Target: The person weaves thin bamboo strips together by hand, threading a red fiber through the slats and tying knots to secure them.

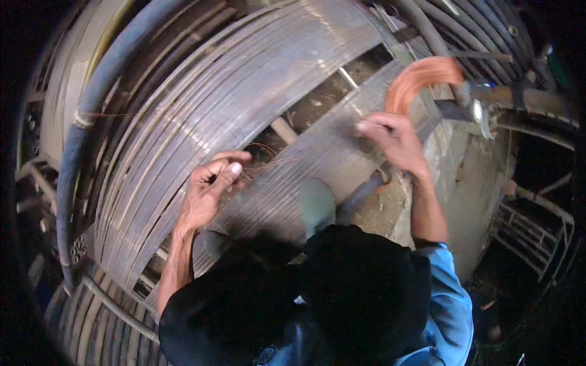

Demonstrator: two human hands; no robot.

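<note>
The left hand (210,186) is closed, thumb pressed against the curled forefinger, pinching thin copper-coloured wire strands (268,160) that run out from the pinch to the person's right and slightly upward, across a dark gap between the metal bands. Their long axis lies roughly level, pointing toward the right hand (394,140), so the left hand is clearly the nearer one and has them at its fingertips. The right hand rests with its fingers bent down on a flat grey metal strip (323,152); whether it pinches anything I cannot tell, since the fingertips are turned away. Just above and touching the back of that hand rises a curved bundle of bright copper wire (421,76), arching up and to the right toward a dark pipe fitting (470,104). Both hands work against a big coil of wound grey steel banding (232,104), whose turns sweep from lower left to upper right. A thick black rubber hose (79,140) curves round the coil's left side, well apart from either hand. No container shows here.
</note>
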